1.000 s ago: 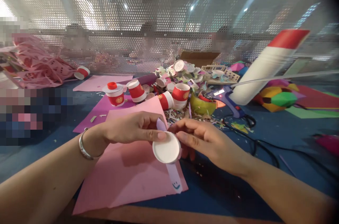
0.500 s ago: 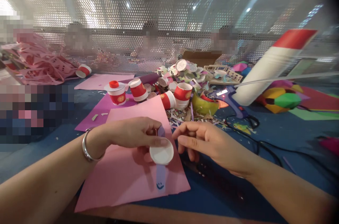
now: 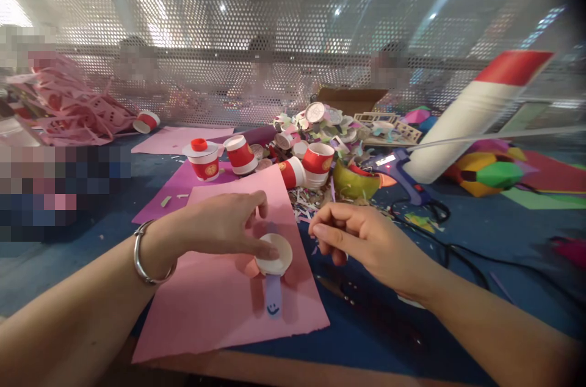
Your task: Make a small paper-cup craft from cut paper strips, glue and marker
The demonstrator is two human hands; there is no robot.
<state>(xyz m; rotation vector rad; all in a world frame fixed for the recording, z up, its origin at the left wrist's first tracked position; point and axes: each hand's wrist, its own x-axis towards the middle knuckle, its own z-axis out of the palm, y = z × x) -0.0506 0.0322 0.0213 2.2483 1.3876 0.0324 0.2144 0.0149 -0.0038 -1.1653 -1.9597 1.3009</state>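
My left hand [image 3: 224, 225] has its thumb pressed on a small white paper cup lid [image 3: 280, 254]. The index finger is raised and bent above it, and the other fingers are mostly hidden behind. From the lid a lilac paper strip [image 3: 273, 295] with a drawn smiley face hangs over a pink paper sheet [image 3: 201, 314]. To the right, my right hand [image 3: 354, 234] is closed with thumb against curled fingers; what they hold, if anything, is hidden. Below it a dark-handled knife [image 3: 379, 317] lies on the blue table.
Several red-and-white paper cups [image 3: 204, 161] stand or lie behind the pink sheet. A purple sheet [image 3: 167, 191], a heap of paper scraps [image 3: 320, 121], a yellow-green bowl [image 3: 354, 179], and a blue glue gun [image 3: 403, 167] with its black cord [image 3: 471, 262] are beyond. A tall white tube [image 3: 462, 124] leans at right.
My left hand has shifted slightly left with the lid and strip, and its index finger has lifted away. The right hand's fingers have drawn together.
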